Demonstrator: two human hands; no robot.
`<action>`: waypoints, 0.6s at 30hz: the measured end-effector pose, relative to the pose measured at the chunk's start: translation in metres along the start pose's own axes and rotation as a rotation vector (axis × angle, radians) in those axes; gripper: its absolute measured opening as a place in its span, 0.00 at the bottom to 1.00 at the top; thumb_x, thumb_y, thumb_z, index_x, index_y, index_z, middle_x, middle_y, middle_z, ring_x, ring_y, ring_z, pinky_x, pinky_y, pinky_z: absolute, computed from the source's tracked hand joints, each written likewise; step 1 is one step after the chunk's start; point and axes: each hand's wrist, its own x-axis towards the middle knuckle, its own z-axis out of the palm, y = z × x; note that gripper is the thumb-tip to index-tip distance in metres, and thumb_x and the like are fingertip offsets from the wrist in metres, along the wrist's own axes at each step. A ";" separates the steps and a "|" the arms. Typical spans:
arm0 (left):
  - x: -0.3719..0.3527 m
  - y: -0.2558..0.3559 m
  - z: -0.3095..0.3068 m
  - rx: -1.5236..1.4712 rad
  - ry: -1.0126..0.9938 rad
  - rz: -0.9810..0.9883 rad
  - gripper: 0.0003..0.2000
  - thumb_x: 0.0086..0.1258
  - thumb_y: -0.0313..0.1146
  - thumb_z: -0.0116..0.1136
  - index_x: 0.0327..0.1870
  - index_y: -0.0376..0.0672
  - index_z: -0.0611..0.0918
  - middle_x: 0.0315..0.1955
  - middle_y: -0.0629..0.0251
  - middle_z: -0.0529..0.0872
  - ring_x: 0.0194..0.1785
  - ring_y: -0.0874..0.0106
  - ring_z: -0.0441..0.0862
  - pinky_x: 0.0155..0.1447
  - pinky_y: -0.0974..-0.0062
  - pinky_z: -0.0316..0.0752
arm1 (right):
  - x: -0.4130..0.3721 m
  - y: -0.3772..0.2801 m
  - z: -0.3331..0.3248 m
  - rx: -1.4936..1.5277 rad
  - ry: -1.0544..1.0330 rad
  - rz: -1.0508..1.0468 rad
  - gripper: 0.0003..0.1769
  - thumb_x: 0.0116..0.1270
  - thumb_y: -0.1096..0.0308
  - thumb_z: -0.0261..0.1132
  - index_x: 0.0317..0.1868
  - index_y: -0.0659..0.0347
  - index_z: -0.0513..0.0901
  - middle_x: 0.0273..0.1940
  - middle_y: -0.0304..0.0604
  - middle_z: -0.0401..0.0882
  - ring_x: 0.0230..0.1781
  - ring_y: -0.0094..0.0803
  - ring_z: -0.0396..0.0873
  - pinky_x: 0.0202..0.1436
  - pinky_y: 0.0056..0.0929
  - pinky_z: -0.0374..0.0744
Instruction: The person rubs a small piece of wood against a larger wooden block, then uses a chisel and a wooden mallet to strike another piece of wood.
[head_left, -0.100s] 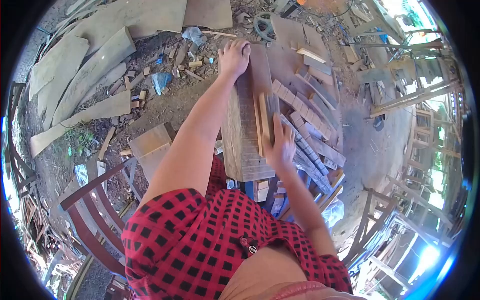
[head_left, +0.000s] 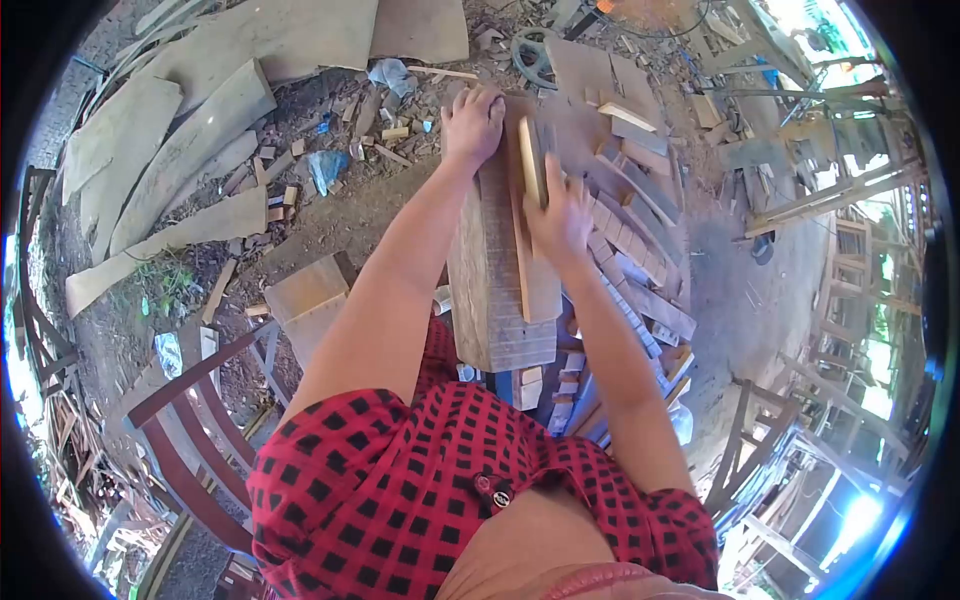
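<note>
A thick wooden beam [head_left: 487, 290] runs away from my body, with a flat wooden board [head_left: 541, 295] lying along its top. My left hand [head_left: 472, 125] is at the far end, its fingers bent over and gripping the board's end. My right hand [head_left: 562, 215] is closed around a narrow wooden block [head_left: 530, 160] with a pale top and dark side. The block rests lengthwise on the board; its underside is hidden. Part of the right hand is slightly blurred.
Stacked cut wood pieces [head_left: 625, 235] lie right of the beam on a wide plank surface. A dark red chair [head_left: 190, 400] stands at lower left. Large slabs [head_left: 190, 160] and wood scraps cover the ground at left. A wheel [head_left: 533, 58] lies beyond.
My right hand has pushed the wooden block forward along the board, away from my body. My left hand stays at the far end.
</note>
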 end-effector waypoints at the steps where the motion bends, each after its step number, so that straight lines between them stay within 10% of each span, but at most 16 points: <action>1: 0.000 0.000 0.004 -0.013 0.015 0.003 0.15 0.73 0.46 0.47 0.54 0.55 0.79 0.61 0.69 0.76 0.71 0.58 0.64 0.70 0.37 0.53 | 0.033 -0.007 0.002 -0.021 -0.009 0.043 0.38 0.56 0.62 0.65 0.69 0.51 0.65 0.49 0.61 0.74 0.54 0.58 0.73 0.52 0.50 0.78; 8: -0.003 0.009 0.001 -0.003 0.002 -0.031 0.15 0.72 0.46 0.46 0.54 0.55 0.79 0.60 0.70 0.77 0.70 0.58 0.65 0.71 0.40 0.53 | 0.088 -0.018 0.010 -0.054 -0.012 0.090 0.38 0.57 0.60 0.65 0.69 0.48 0.65 0.52 0.59 0.73 0.55 0.56 0.73 0.53 0.49 0.78; 18: -0.001 0.005 0.008 0.074 0.093 0.010 0.15 0.71 0.47 0.48 0.51 0.55 0.81 0.55 0.69 0.81 0.64 0.62 0.72 0.66 0.52 0.61 | -0.179 0.013 -0.040 0.084 -0.015 -0.093 0.39 0.53 0.66 0.67 0.69 0.59 0.68 0.47 0.59 0.71 0.48 0.57 0.74 0.47 0.50 0.79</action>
